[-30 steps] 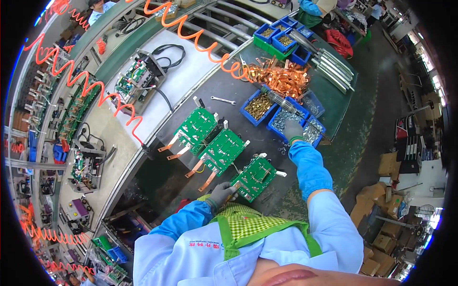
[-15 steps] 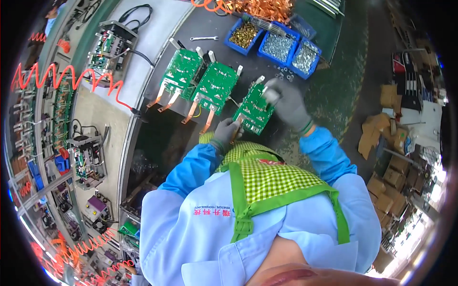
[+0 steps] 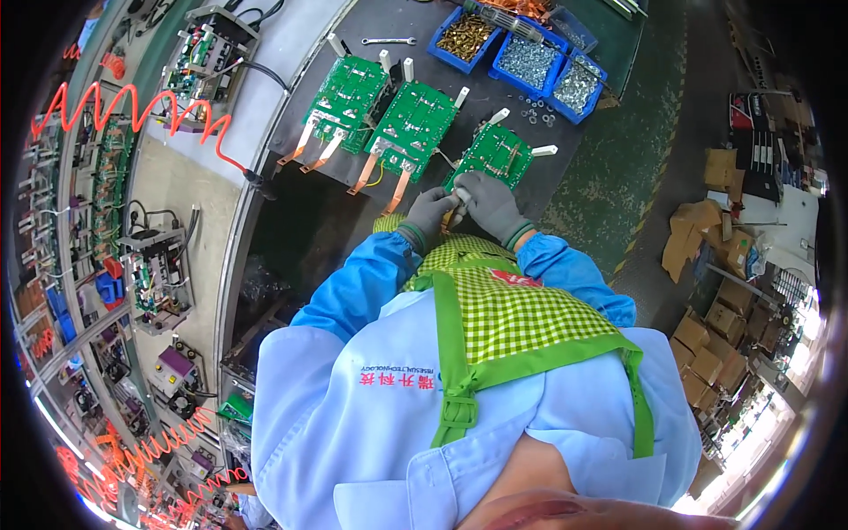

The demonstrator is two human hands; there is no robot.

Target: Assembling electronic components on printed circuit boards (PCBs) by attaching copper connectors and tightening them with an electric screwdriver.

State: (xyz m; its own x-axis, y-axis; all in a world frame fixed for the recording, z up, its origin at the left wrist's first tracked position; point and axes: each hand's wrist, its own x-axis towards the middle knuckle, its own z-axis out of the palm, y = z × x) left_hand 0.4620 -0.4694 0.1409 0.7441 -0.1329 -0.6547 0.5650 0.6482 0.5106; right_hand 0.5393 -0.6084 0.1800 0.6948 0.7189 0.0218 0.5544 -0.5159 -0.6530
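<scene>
My left hand (image 3: 430, 215), in a grey glove, is closed at the near left corner of the rightmost green circuit board (image 3: 495, 155). Its fingers pinch a copper strip (image 3: 447, 219), mostly hidden by the gloves. Beside it my right hand (image 3: 488, 203), also gloved, has its fingertips pressed together at the same corner. Whatever small thing sits in those fingertips is hidden. White posts (image 3: 544, 151) stick out from the board's far and right edges. To the left lie two more circuit boards, one in the middle (image 3: 415, 128) and one farther left (image 3: 346, 102), with copper strips toward me.
Blue bins of brass-coloured screws (image 3: 464, 39) and silver hardware (image 3: 527, 64) stand at the back, loose washers (image 3: 536, 113) beside them. A screwdriver-like tool (image 3: 503, 19) lies across the bins. A wrench (image 3: 389, 41) rests on the dark table. A red coiled hose (image 3: 190, 115) hangs at left.
My right hand has come from above the board's right side down to its near left corner, next to my left hand. A white post on the right edge now shows. The view has shifted slightly.
</scene>
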